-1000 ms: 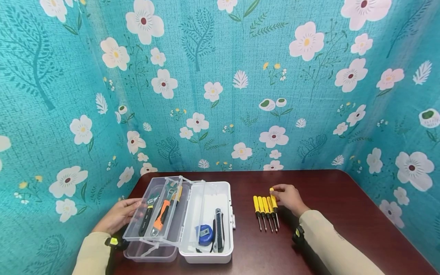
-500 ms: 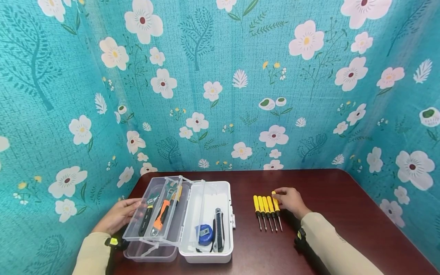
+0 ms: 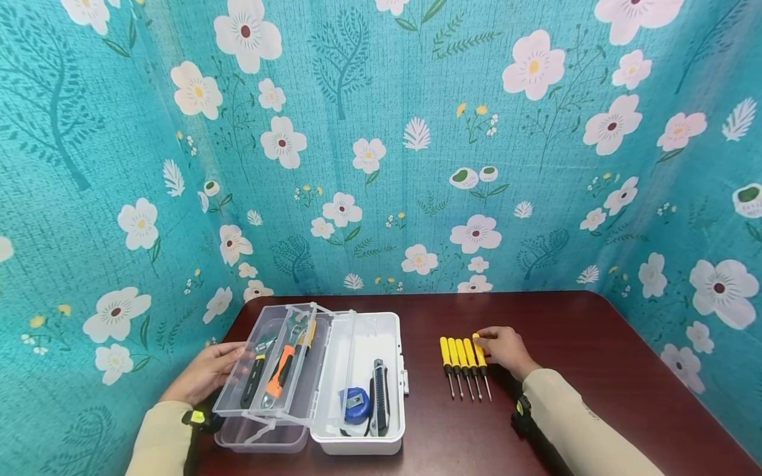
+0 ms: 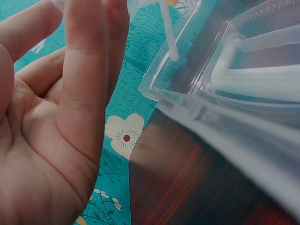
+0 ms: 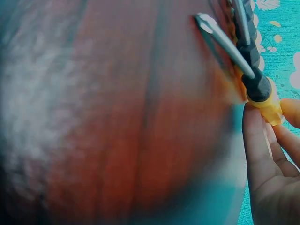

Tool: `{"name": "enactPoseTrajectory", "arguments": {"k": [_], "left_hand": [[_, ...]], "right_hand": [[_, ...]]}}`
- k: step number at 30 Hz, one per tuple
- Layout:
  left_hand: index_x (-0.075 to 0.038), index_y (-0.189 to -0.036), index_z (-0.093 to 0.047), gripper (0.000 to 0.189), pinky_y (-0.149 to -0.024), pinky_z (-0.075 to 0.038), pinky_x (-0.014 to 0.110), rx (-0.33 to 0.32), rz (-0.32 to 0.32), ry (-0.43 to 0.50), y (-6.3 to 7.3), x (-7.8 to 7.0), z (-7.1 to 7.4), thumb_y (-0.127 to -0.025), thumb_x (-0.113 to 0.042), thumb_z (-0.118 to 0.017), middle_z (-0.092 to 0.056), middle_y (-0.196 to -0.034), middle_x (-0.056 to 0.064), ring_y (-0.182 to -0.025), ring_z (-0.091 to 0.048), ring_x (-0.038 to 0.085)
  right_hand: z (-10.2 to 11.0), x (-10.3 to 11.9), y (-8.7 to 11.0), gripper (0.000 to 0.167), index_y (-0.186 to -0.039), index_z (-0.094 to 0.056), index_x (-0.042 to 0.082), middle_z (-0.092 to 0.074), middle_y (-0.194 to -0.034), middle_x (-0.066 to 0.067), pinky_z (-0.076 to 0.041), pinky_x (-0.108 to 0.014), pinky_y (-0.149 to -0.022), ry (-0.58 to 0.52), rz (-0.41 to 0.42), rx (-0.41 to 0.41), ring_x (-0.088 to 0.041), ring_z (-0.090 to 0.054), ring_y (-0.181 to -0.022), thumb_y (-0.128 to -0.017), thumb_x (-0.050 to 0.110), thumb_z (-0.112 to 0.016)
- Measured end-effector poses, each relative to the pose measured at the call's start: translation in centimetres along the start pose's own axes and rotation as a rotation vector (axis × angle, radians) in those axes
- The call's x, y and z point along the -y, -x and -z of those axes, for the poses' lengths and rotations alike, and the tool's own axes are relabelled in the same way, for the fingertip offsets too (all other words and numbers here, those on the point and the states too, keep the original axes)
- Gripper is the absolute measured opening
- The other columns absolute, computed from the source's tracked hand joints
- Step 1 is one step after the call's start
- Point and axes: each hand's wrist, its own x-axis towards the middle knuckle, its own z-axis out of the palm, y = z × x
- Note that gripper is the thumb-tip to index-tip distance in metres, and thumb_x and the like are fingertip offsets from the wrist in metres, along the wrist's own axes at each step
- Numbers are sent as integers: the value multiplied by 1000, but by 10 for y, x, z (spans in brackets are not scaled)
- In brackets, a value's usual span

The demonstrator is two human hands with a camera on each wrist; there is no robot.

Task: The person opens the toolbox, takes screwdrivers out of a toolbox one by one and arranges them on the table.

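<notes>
My right hand (image 3: pixel 505 348) pinches the yellow handle of a screwdriver (image 3: pixel 479 348), the rightmost in a row. In the right wrist view its dark collar and metal shaft (image 5: pixel 227 47) point away from the fingers. Several similar yellow-handled screwdrivers (image 3: pixel 454 354) lie side by side to its left, shafts toward me. My left hand (image 3: pixel 205 375) holds the outer edge of the clear tray (image 3: pixel 221 400) of an open white toolbox (image 3: pixel 389 322); its fingertips are cut off in the left wrist view. That tray holds an orange-handled tool (image 3: pixel 280 377) and a black-handled adjustable wrench (image 3: pixel 253 380).
Inside the white toolbox base lie a blue tape measure (image 3: pixel 356 406) and a utility knife (image 3: pixel 379 400). A clear lid (image 3: pixel 280 441) sits below the tray. The dark red table (image 3: pixel 428 436) is backed by a flowered teal curtain (image 3: pixel 381 132).
My right hand has moved slightly right and toward me, bringing the last screwdriver from against its neighbour into line at the row's right end. The left hand has stayed at the tray.
</notes>
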Motion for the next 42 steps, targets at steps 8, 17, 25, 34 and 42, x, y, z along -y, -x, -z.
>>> {"name": "enactPoseTrajectory", "arguments": {"k": [8, 17, 25, 34, 42], "left_hand": [[11, -143, -38, 63, -76, -55, 35, 15, -8, 11, 1, -1, 0, -98, -28, -60, -69, -109, 5, -88, -67, 23], [12, -143, -35, 65, -77, -55, 36, 1, -11, -6, 1, -3, -1, -99, -28, -60, -69, -110, 7, -89, -67, 23], [13, -143, -35, 64, -76, -55, 35, -8, -8, 5, 1, -4, -2, -99, -27, -60, -69, -109, 6, -88, -67, 23], [12, -142, -39, 61, -77, -55, 36, 0, -9, -3, 0, -2, -1, -98, -27, -60, -68, -110, 7, -89, -66, 24], [11, -142, -38, 62, -76, -56, 35, 2, 2, 15, 1, -3, -1, -98, -26, -61, -69, -109, 6, -87, -68, 23]], "right_hand": [[-1, -1, -1, 30, -119, -64, -3, -65, -106, -16, -56, -34, -65, 69, -3, -17, -22, -63, -81, -95, 16, -63], [-1, 1, -2, 28, -115, -66, -5, -66, -96, -13, -55, -31, -61, 107, 2, -13, -20, -61, -74, -94, 13, -64], [-1, 2, -3, 29, -116, -66, -5, -66, -96, -13, -55, -30, -60, 123, -22, -10, -21, -61, -75, -94, 14, -65], [-1, 1, -3, 30, -117, -65, -6, -65, -94, -11, -55, -31, -62, 141, -28, 17, -19, -60, -72, -94, 14, -64], [-3, 0, -5, 30, -117, -64, -8, -65, -93, -11, -55, -32, -62, 130, -46, 34, -19, -60, -72, -95, 13, -63]]}}
